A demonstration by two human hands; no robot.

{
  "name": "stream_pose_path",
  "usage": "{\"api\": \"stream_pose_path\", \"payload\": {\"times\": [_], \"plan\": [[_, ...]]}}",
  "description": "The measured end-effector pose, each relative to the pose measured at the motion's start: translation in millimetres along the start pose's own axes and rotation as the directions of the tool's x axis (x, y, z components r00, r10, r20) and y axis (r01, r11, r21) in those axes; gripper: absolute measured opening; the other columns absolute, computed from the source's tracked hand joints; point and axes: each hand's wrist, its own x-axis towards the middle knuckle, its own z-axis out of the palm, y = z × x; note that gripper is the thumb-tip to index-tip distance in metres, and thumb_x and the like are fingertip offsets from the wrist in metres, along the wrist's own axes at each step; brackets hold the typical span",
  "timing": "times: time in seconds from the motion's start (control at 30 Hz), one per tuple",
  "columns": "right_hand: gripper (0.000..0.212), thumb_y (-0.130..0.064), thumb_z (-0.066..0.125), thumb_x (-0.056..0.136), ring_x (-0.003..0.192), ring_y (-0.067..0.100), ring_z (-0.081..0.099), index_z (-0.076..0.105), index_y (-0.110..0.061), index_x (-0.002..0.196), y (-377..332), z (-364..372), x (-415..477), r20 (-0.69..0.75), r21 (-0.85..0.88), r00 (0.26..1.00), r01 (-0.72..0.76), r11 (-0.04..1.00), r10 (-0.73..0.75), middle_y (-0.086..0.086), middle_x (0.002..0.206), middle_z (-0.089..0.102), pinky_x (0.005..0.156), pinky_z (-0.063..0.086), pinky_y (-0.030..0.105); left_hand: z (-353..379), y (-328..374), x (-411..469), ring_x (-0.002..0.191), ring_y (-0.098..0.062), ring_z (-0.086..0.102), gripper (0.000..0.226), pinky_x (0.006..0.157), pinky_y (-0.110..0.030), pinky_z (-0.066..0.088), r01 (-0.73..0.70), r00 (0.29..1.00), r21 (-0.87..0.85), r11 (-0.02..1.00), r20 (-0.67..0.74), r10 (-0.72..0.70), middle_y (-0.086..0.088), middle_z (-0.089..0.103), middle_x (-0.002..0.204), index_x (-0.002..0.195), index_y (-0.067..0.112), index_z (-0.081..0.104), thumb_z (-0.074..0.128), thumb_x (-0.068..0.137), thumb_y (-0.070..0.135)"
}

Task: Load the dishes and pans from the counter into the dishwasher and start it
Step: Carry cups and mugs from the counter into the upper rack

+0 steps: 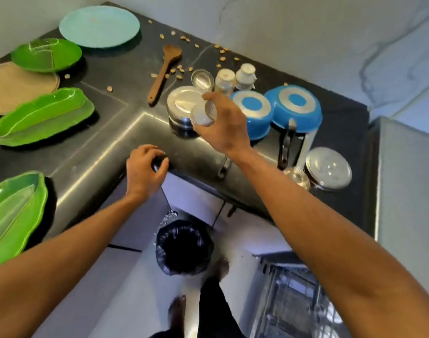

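My right hand (220, 123) grips a small steel cup (203, 115), tilted on its side above an upturned steel pot (181, 103). My left hand (145, 169) curls over the counter's front edge (106, 167) around a small dark object that I cannot identify. Two upturned blue pans (255, 113) (294, 108) stand to the right of the pot. Behind them are a small steel bowl (202, 79) and two white cups (224, 79) (245, 75). A wooden spoon (163, 71) lies on the dark counter. The open dishwasher rack (294, 296) shows at the bottom right.
Green leaf-shaped plates (40, 115) (46, 53) (11, 213), a teal plate (98, 25) and a woven mat (15, 86) fill the left counter. A steel lidded container (328, 167) sits far right. Peanut shells (179, 69) are scattered at the back. A bin with a black liner (184, 247) stands on the floor.
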Motion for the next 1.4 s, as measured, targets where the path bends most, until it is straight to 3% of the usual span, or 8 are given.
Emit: {"api": "stream_pose_path", "payload": {"times": [0.13, 0.33, 0.6, 0.83, 1.03, 1.2, 1.27, 1.4], "plan": [[0.062, -0.035, 0.084, 0.07, 0.101, 0.02, 0.062, 0.06, -0.016, 0.125, -17.1, -34.4, -97.5, -0.035, -0.002, 0.996, -0.078, 0.997, 0.078, 0.005, 0.114, 0.066, 0.081, 0.052, 0.031, 7.3, 20.4, -108.0, 0.095, -0.025, 0.056, 0.005, 0.086, -0.029, 0.037, -0.038, 0.981, -0.073, 0.997, 0.188, 0.051, -0.006, 0.065, 0.098, 0.092, 0.011, 0.069, 0.069, 0.088, 0.014], [0.058, -0.032, 0.083, 0.07, 0.103, 0.025, 0.061, 0.063, -0.018, 0.123, -10.6, -73.0, -217.9, -0.024, 0.025, 0.973, -0.228, 0.973, 0.228, 0.002, 0.116, 0.066, 0.086, 0.05, 0.036, 34.8, 47.4, -209.3, 0.08, -0.023, 0.065, 0.007, 0.071, -0.029, 0.045, 0.12, 0.892, -0.069, 0.99, 0.446, -0.077, -0.001, 0.07, 0.087, 0.087, 0.01, 0.072, 0.071, 0.083, 0.005], [0.062, -0.035, 0.081, 0.07, 0.11, 0.027, 0.061, 0.061, -0.027, 0.128, 60.1, -131.0, -393.1, 0.06, -0.03, 0.855, -0.514, 0.858, 0.514, -0.003, 0.123, 0.063, 0.087, 0.053, 0.04, 94.9, 130.7, -316.7, 0.071, -0.019, 0.064, 0.003, 0.066, -0.031, 0.047, 0.175, 0.761, -0.023, 0.984, 0.637, -0.12, 0.004, 0.067, 0.073, 0.078, 0.021, 0.065, 0.065, 0.081, 0.021], [0.064, -0.035, 0.081, 0.069, 0.112, 0.025, 0.06, 0.058, -0.031, 0.128, 137.6, -191.1, -535.0, 0.053, -0.005, 0.679, -0.733, 0.68, 0.732, -0.003, 0.125, 0.063, 0.089, 0.052, 0.04, 166.7, 236.3, -402.1, 0.074, -0.026, 0.066, 0.004, 0.069, -0.029, 0.045, 0.17, 0.671, 0.028, 0.985, 0.728, -0.137, -0.004, 0.07, 0.077, 0.084, 0.011, 0.071, 0.068, 0.083, 0.01], [0.061, -0.032, 0.086, 0.064, 0.102, 0.025, 0.064, 0.06, -0.032, 0.119, 198.9, -226.3, -601.5, -0.084, 0.069, 0.461, -0.882, 0.467, 0.883, -0.002, 0.114, 0.068, 0.078, 0.055, 0.04, 228.8, 319.5, -438.9, 0.078, -0.015, 0.057, 0.016, 0.066, -0.021, 0.038, 0.211, 0.543, 0.012, 0.977, 0.83, -0.127, 0.005, 0.062, 0.087, 0.103, 0.011, 0.064, 0.067, 0.087, 0.011], [0.061, -0.033, 0.088, 0.06, 0.092, 0.024, 0.069, 0.062, -0.031, 0.114, 252.0, -225.5, -624.6, -0.161, 0.182, 0.292, -0.93, 0.319, 0.943, -0.001, 0.106, 0.071, 0.074, 0.059, 0.041, 282.3, 329.7, -429.9, 0.098, -0.032, 0.06, 0.042, 0.081, -0.045, 0.054, 0.277, 0.574, 0.009, 0.961, 0.8, -0.173, -0.007, 0.06, 0.105, 0.114, 0.019, 0.047, 0.072, 0.082, 0.029], [0.061, -0.03, 0.091, 0.063, 0.093, 0.022, 0.068, 0.061, -0.029, 0.116, 274.9, -223.3, -624.5, -0.168, 0.182, 0.265, -0.938, 0.294, 0.95, 0.0, 0.109, 0.07, 0.075, 0.059, 0.039, 310.7, 319.4, -424.0, 0.091, -0.032, 0.064, 0.045, 0.074, -0.053, 0.057, 0.342, 0.6, 0.009, 0.94, 0.767, -0.226, -0.006, 0.061, 0.104, 0.107, 0.032, 0.043, 0.069, 0.073, 0.046], [0.058, -0.032, 0.088, 0.068, 0.095, 0.019, 0.065, 0.057, -0.029, 0.117, 316.6, -215.8, -614.1, -0.133, 0.139, 0.224, -0.96, 0.242, 0.965, -0.001, 0.112, 0.067, 0.076, 0.058, 0.034, 326.3, 354.3, -404.6, 0.068, -0.021, 0.06, 0.019, 0.062, -0.034, 0.05, 0.397, 0.647, 0.021, 0.918, 0.703, -0.296, -0.015, 0.065, 0.096, 0.097, 0.018, 0.049, 0.066, 0.09, 0.022]]}}
